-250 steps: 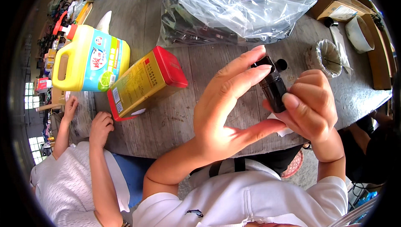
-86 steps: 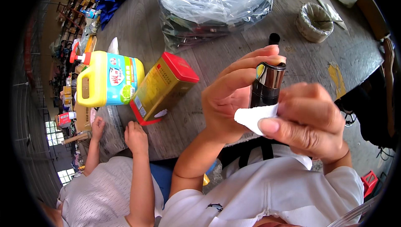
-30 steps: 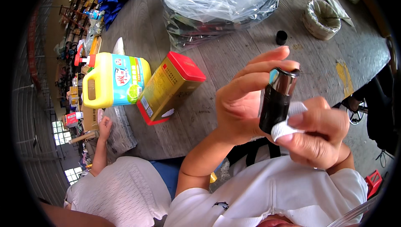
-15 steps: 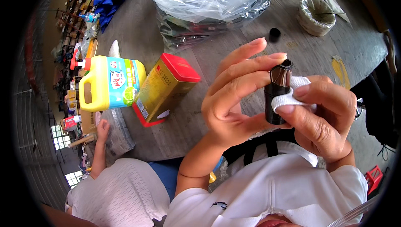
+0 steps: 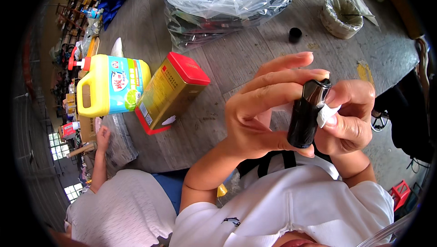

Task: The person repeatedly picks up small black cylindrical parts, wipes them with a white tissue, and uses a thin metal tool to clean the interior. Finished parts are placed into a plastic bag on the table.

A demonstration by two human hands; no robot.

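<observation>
Held up in front of me is a glossy black tube [image 5: 303, 122] with a shiny, narrower dark collar and a small opening at its tilted top. My left hand [image 5: 264, 106] grips it lengthwise, thumb under the base and fingertips at the collar's top. Between thumb and forefinger, my right hand [image 5: 348, 119] pinches a small folded white cloth [image 5: 327, 114], which touches the tube's right side around the collar's lower edge. Part of the cloth is hidden in the right hand. On the table beyond lies a small round black cap [image 5: 295, 34].
A large clear plastic bag [image 5: 227, 6] of dark parts sits at the back. Leftward stand a red-and-gold tin [image 5: 175, 94] and a yellow pump jug [image 5: 93, 94]. A plastic-lined bowl [image 5: 341, 17] is at the far right. Another person [image 5: 125, 206] sits at my left.
The tube has tilted, its top leaning right. My right fingers have moved up toward the collar, and the cloth is now bunched smaller instead of wrapped round the tube's lower body.
</observation>
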